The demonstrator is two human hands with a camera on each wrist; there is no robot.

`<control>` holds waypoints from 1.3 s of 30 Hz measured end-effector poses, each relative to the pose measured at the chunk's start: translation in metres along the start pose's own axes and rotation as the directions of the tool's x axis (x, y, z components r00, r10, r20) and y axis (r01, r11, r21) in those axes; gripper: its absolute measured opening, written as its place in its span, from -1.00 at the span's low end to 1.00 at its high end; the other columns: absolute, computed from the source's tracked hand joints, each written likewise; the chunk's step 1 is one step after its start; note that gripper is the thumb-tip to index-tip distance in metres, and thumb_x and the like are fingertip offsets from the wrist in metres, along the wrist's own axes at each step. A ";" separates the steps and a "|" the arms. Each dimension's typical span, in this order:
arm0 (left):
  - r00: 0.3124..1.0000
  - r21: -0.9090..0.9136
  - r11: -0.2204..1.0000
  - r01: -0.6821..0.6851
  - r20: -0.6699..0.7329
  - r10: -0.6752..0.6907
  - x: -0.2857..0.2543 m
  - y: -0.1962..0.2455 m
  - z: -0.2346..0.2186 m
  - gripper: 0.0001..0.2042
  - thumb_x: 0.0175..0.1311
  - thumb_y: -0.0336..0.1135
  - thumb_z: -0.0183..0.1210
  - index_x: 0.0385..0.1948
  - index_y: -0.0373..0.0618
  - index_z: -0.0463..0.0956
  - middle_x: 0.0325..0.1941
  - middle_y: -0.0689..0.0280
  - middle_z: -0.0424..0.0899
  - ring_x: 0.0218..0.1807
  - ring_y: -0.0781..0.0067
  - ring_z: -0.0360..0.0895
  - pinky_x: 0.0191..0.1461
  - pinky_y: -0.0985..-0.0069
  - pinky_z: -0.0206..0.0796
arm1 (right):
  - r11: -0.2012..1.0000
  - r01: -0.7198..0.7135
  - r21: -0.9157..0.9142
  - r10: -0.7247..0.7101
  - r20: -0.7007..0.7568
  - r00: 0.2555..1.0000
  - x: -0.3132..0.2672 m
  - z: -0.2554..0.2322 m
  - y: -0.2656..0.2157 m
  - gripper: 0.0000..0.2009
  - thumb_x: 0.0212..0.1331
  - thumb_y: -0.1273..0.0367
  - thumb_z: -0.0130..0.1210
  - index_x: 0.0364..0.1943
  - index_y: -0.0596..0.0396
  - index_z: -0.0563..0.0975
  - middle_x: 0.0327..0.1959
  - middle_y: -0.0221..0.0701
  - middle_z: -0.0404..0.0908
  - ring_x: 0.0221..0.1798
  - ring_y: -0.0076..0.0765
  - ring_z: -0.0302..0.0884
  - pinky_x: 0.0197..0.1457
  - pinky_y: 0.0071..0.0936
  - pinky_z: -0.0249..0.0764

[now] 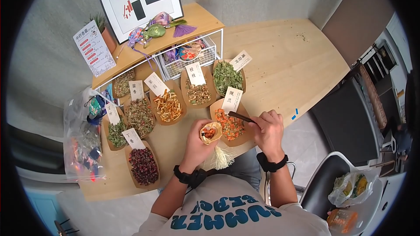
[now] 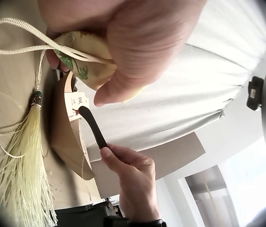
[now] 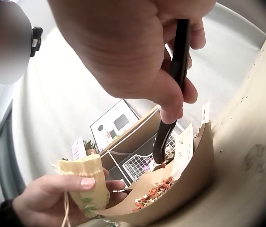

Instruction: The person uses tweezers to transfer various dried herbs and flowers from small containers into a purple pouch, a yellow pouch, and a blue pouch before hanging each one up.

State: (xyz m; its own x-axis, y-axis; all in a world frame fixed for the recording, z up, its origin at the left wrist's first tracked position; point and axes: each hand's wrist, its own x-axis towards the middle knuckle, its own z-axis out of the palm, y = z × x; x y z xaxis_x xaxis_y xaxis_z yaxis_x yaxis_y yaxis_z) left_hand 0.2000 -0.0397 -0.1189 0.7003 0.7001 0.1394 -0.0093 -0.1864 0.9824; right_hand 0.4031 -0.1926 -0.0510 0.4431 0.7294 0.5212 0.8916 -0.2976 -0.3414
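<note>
My left hand [image 1: 199,146] grips a small pale yellow drawstring pouch [image 3: 83,172] with a green print, its mouth upward. Reddish-orange dried pieces [image 1: 210,132] show inside it. A cream tassel [image 2: 24,165] and a looped cord [image 2: 17,26] hang from the pouch. Between thumb and fingers, my right hand [image 1: 267,133] pinches a slim dark utensil [image 2: 94,127] with a bent tip. An orange bit shows at that tip, over a brown paper tray [image 3: 189,184] of orange and pale dried herb [image 3: 154,194]. A white label card [image 1: 232,99] stands in this tray.
More paper trays of dried herbs surround it: green leaves [image 1: 228,78], yellow-brown strips [image 1: 168,106], dark red buds [image 1: 143,166]. Behind stand a wooden shelf [image 1: 201,17] and a white wire basket [image 1: 188,65]. A clear plastic bag [image 1: 81,148] hangs at the table's left.
</note>
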 end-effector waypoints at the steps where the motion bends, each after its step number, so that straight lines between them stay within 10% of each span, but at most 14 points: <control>1: 1.000 -0.003 1.000 0.012 -0.010 -0.012 0.000 0.000 0.000 -0.52 0.30 -0.56 0.45 0.22 -0.21 0.49 0.11 0.35 0.70 0.16 0.58 0.67 0.26 0.52 0.54 | 1.000 -0.002 0.001 0.002 -0.001 1.000 0.000 0.000 -0.001 -0.81 -0.03 0.46 0.48 -0.28 0.01 0.81 -0.39 -0.50 0.59 -0.18 -0.24 0.51 -0.02 -0.24 0.36; 39: 0.989 -0.122 0.986 0.110 0.107 -0.097 -0.012 0.019 -0.002 -0.57 0.35 -0.56 0.40 0.24 -0.27 0.53 0.15 0.33 0.70 0.15 0.62 0.64 0.26 0.55 0.49 | 0.998 0.059 -0.010 -0.056 0.183 0.981 0.007 0.007 -0.013 -0.81 0.04 0.39 0.48 -0.23 0.02 0.82 -0.33 -0.45 0.67 -0.08 -0.20 0.53 0.06 -0.23 0.39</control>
State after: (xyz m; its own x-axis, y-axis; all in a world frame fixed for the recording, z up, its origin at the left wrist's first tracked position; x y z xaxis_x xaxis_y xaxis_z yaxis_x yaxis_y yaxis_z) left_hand 0.1900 -0.0503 -0.1018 0.7705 0.6368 0.0293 -0.0189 -0.0230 0.9996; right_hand 0.3945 -0.1794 -0.0480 0.3675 0.8454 0.3877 0.9172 -0.2603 -0.3017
